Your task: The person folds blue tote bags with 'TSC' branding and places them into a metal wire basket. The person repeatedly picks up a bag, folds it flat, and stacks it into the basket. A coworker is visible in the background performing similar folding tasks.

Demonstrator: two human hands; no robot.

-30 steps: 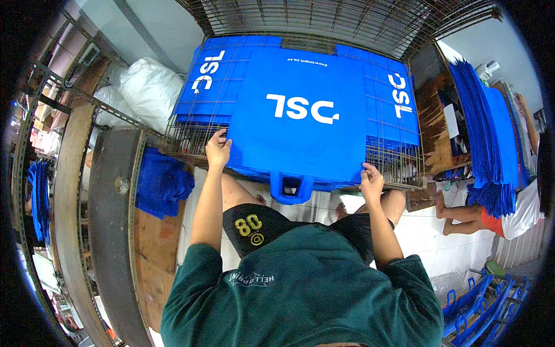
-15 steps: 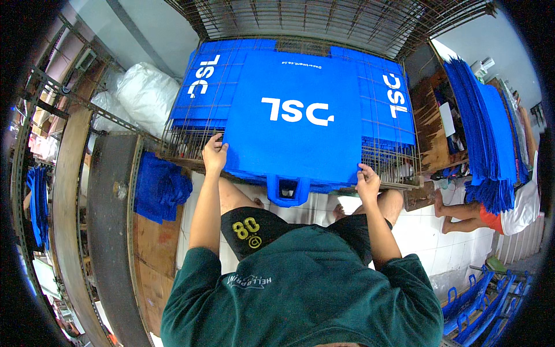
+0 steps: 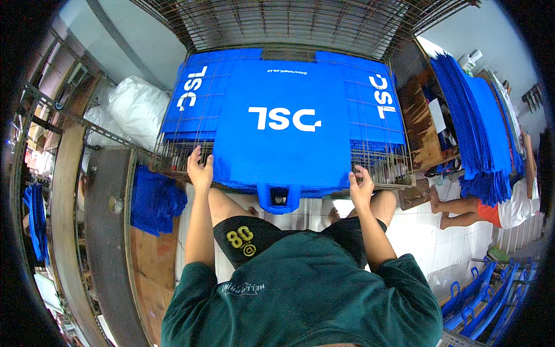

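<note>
A blue fabric bag [image 3: 283, 147] with a white print lies flat on top of a stack on a wire-mesh rack. Its looped handle [image 3: 279, 206] hangs over the near edge toward me. My left hand [image 3: 200, 170] is by the bag's near left edge, fingers apart and pointing up. At the near right edge is my right hand [image 3: 361, 186], its fingers loosely parted. Neither hand grips the bag; whether they touch its sides I cannot tell. Under wires on either side lie more blue printed pieces, a left stack [image 3: 193, 110] and a right stack [image 3: 373, 118].
A raised wire-mesh frame [image 3: 300, 26] stands behind the bags. To the left are a dark plank [image 3: 110, 208], a blue cloth pile [image 3: 156, 199] and white plastic sacks [image 3: 136, 110]. Blue bags [image 3: 483, 115] hang at the right, near another person [image 3: 514, 202]. More handled bags [image 3: 471, 295] lie lower right.
Both hands have loosened from the bag's near corners, and their fingers have spread. The whole view has shifted slightly, while the bag stays flat on the stack.
</note>
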